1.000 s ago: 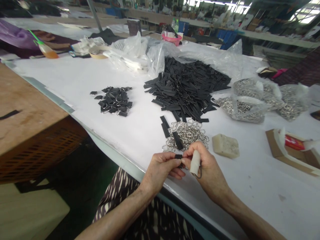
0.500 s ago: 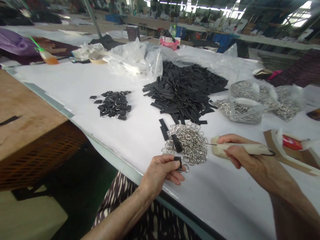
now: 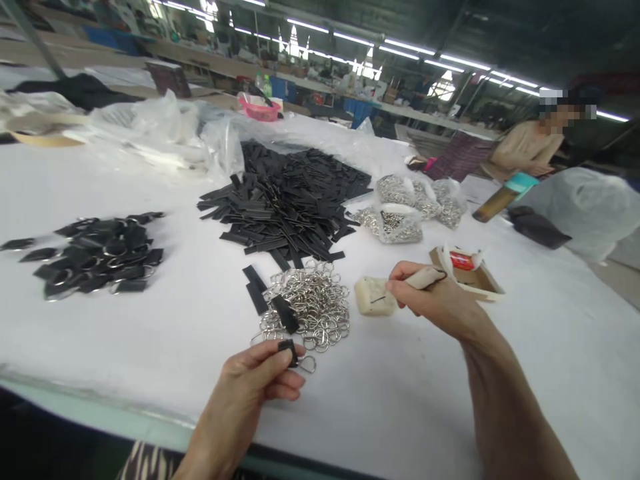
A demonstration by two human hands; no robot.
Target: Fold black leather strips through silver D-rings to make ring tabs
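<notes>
My left hand (image 3: 260, 380) pinches a folded black strip (image 3: 288, 352) between thumb and fingers, and a silver D-ring (image 3: 308, 363) hangs at its right side. In my right hand (image 3: 435, 300) is an awl (image 3: 423, 277) with a pale handle and a thin dark tip. The tip points down onto a cream, wax-like block (image 3: 367, 303) on the table; whether it touches or goes in I cannot tell. Just beyond my left hand lies a heap of silver D-rings (image 3: 320, 303), with a few loose black strips (image 3: 285, 313) on and beside it.
Behind the rings spreads a large pile of black strips (image 3: 290, 200). Strips fitted with rings (image 3: 105, 253) lie at left. Bags of rings (image 3: 395, 223), a small cardboard box (image 3: 493, 287) and a bottle (image 3: 505, 197) are on the right. A person (image 3: 530, 143) is at the far right.
The view has swung right. My right hand has turned the awl so its tip is over the cream block, instead of pointing left towards the rings. My left hand still holds the strip.
</notes>
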